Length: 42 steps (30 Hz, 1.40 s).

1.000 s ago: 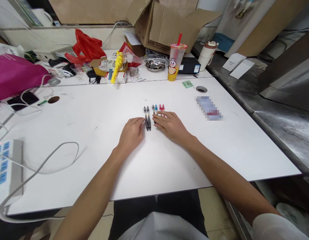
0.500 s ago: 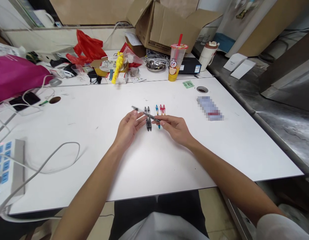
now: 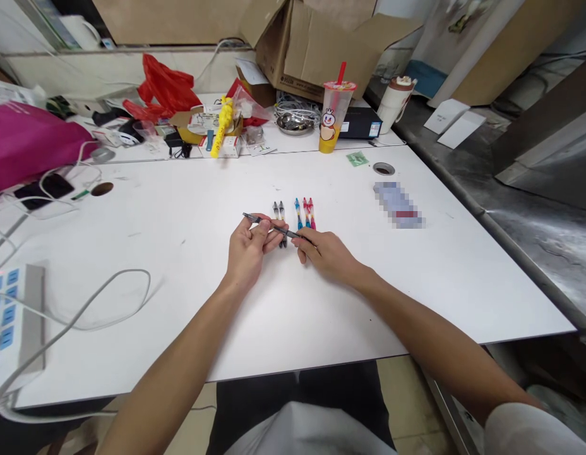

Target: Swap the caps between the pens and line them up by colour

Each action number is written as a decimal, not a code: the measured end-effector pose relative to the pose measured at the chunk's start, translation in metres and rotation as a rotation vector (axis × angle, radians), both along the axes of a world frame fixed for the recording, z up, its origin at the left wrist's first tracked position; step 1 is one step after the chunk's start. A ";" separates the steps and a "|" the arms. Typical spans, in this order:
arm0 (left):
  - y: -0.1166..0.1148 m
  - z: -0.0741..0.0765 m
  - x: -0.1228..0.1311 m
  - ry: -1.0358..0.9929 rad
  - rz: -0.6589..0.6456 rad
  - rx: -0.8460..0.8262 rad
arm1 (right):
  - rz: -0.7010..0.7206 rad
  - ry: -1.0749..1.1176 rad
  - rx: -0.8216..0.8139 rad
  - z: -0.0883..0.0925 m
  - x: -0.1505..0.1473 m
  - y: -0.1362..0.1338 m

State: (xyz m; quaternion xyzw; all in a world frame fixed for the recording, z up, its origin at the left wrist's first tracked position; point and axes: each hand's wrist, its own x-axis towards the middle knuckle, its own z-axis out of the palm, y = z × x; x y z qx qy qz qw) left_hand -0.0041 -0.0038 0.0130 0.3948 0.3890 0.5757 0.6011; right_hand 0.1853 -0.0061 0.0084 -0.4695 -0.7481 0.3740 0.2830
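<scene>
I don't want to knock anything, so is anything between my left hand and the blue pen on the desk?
Yes. Two dark pens lie side by side on the desk between your left hand and the blue pen, partly hidden by that hand. The held pen also slants across to your right hand.

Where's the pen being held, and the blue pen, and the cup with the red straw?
Held pen [image 3: 288,233]: head view, on the middle stretch of its barrel.
Blue pen [image 3: 298,212]: head view, around the middle of its visible length.
Cup [image 3: 335,119]: head view, on its side, about halfway up.
</scene>
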 end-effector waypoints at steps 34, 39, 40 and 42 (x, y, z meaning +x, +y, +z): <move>0.003 -0.006 0.002 0.031 0.029 -0.156 | -0.095 0.353 -0.079 -0.013 -0.001 0.005; 0.003 -0.007 0.002 0.036 0.056 -0.170 | -0.155 0.322 -0.035 -0.012 -0.001 0.006; 0.004 -0.008 0.002 0.034 0.059 -0.171 | -0.158 0.304 -0.043 -0.012 -0.001 0.006; 0.004 -0.008 0.002 0.025 0.063 -0.172 | -0.164 0.284 -0.028 -0.013 0.000 0.007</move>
